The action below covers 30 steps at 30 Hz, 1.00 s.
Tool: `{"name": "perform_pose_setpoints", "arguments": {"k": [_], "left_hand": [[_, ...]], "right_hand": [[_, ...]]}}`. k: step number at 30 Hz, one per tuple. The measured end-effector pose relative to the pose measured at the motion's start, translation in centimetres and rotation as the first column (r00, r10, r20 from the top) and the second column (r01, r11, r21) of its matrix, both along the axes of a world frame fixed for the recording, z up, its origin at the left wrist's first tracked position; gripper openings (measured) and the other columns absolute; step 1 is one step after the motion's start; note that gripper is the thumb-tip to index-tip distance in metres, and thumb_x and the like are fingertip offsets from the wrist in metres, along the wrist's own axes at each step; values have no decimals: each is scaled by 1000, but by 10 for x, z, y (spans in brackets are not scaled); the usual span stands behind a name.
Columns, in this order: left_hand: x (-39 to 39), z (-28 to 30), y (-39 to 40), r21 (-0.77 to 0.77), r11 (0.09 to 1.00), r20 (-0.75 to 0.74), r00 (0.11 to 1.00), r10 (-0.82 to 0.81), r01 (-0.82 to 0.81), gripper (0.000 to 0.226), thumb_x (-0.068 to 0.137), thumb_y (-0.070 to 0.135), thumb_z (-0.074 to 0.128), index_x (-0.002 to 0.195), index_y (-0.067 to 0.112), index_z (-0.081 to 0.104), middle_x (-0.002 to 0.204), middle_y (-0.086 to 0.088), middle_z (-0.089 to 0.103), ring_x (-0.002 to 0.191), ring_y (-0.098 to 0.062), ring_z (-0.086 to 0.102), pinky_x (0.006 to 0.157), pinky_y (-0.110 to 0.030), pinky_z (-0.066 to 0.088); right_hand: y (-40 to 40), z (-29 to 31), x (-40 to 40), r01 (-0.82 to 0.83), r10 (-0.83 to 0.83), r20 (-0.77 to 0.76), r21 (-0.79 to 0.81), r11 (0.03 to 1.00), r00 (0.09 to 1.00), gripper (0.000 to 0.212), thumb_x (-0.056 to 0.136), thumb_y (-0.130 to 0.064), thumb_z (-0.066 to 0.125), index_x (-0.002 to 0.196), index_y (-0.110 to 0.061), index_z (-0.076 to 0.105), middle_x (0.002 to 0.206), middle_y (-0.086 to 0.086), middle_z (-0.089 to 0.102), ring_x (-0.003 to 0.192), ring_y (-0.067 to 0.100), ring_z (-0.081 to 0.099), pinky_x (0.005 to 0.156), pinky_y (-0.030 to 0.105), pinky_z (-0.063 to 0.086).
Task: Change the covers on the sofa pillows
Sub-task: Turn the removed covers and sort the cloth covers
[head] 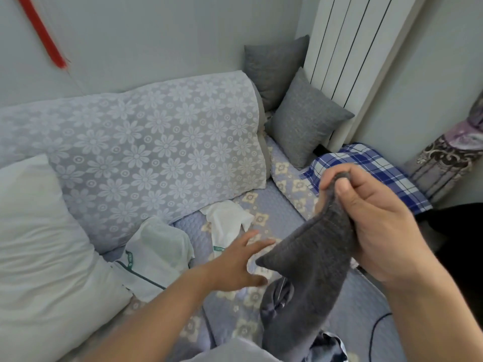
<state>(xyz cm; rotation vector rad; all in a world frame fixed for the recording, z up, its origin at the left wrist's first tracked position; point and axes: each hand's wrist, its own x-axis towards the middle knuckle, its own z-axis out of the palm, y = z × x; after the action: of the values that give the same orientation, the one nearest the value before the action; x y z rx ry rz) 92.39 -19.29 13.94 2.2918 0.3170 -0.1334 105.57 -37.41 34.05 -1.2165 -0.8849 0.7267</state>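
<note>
Two hands up | right hand [376,226] pinching dark grey cover [311,259] by its edge | left hand [235,265] open, fingers spread, just beside the cover | bare white pillow [39,244] well left of it

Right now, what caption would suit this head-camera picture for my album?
Right hand lifts a dark grey cover over the sofa; the open left hand reaches toward it.

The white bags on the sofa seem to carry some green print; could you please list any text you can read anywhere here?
None can be read.
Folded white bag: green mark on its edge, too blurred.
Crumpled white bag: green strip of print, too small and blurred.
</note>
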Motion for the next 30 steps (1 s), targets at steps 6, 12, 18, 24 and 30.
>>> {"name": "perform_pose_setpoints", "arguments": {"k": [6, 12, 18, 24, 30], "left_hand": [[-7, -3, -9, -292, 950, 0, 993, 116, -111, 18, 100, 28, 62, 114, 21, 72, 117, -3, 70, 111, -20, 65, 102, -47, 48], [-70, 64, 56, -695, 641, -226, 945, 238, -327, 43, 81, 41, 81, 109, 9, 76, 109, -15, 73, 99, -25, 69, 87, -35, 54], [-57, 127, 16, -793, 493, -107, 879, 464, -357, 35, 103, 3, 46, 111, 16, 77, 104, -14, 75, 86, -23, 73, 67, -35, 61], [-31, 143, -5, -903, 225, -134, 738, 661, -366, 41, 96, -13, 36, 122, -1, 65, 115, -26, 71, 99, -30, 71, 85, -41, 62], [-38, 158, -8, -766, 492, 19, 750, 661, -414, 53, 93, -23, 40, 127, 10, 64, 127, -18, 66, 115, -25, 69, 103, -42, 52]], "right_hand": [[-16, 2, 1, 209, -208, -79, 5, 978, 975, 21, 85, -43, 63, 86, -22, 66, 75, 16, 42, 66, 31, 34, 61, 38, 32], [-21, -54, 50, 738, -648, 354, -289, 610, 674, 23, 103, -34, 47, 91, -33, 66, 91, -16, 63, 94, 17, 57, 85, 44, 46], [-16, -91, 76, 550, -520, 223, -528, 646, 825, 61, 105, -28, 48, 158, -34, 19, 154, -13, 43, 139, 15, 42, 110, 40, 39], [10, -66, -19, 206, -103, 212, -548, 811, 972, 12, 99, -29, 56, 108, -24, 62, 97, -5, 73, 86, 6, 71, 84, 30, 58], [20, -76, -72, 119, -30, 199, -455, 883, 979, 5, 95, -22, 66, 92, -26, 66, 91, -7, 72, 87, 8, 68, 82, 29, 56]]}}
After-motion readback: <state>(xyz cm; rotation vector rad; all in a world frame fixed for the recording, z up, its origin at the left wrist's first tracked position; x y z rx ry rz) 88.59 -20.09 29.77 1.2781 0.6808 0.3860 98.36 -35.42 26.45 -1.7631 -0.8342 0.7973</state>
